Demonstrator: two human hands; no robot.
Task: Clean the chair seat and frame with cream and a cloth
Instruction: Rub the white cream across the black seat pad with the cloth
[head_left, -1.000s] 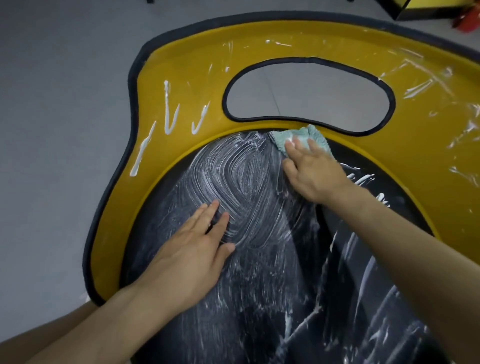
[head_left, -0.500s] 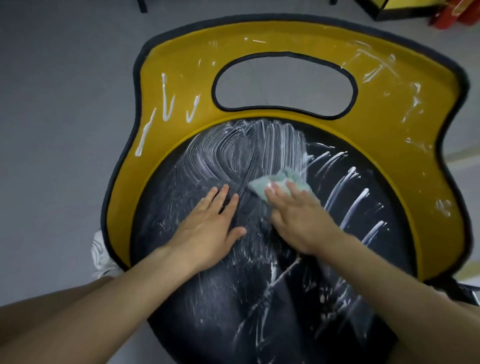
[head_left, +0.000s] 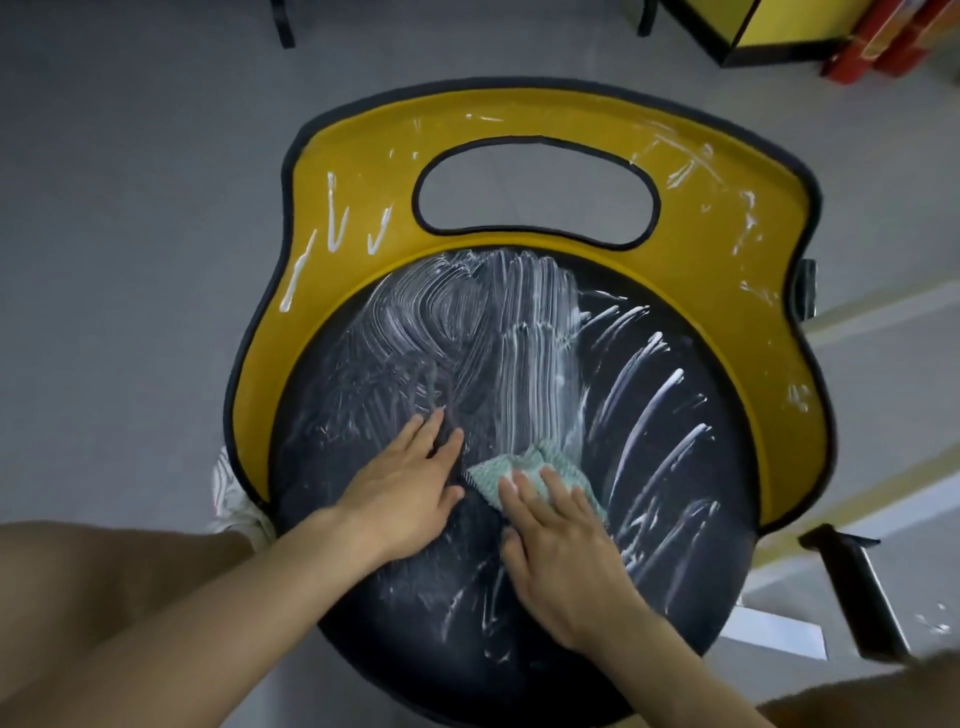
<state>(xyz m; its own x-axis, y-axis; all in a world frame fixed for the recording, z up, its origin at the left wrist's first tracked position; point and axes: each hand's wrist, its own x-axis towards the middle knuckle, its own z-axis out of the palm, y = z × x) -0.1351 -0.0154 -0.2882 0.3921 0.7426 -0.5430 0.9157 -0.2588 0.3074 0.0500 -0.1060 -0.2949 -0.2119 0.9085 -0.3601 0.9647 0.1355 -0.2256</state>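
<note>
I've got the right hand (head_left: 561, 551) flat-fingered, pressing the cloth (head_left: 545, 454) on the seat (head_left: 415, 649), with the unspread cream streaks (head_left: 649, 410) lying just to its right.

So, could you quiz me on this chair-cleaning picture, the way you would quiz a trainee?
1. True or false: the left hand lies flat on the black seat and holds nothing.
2. Which hand presses the green cloth onto the seat? A: the left hand. B: the right hand. C: both.
3. Fill the gap: the neat, unspread cream lines on the yellow frame are on its ___ side.

Key: 1 true. 2 B. 3 left.
</note>
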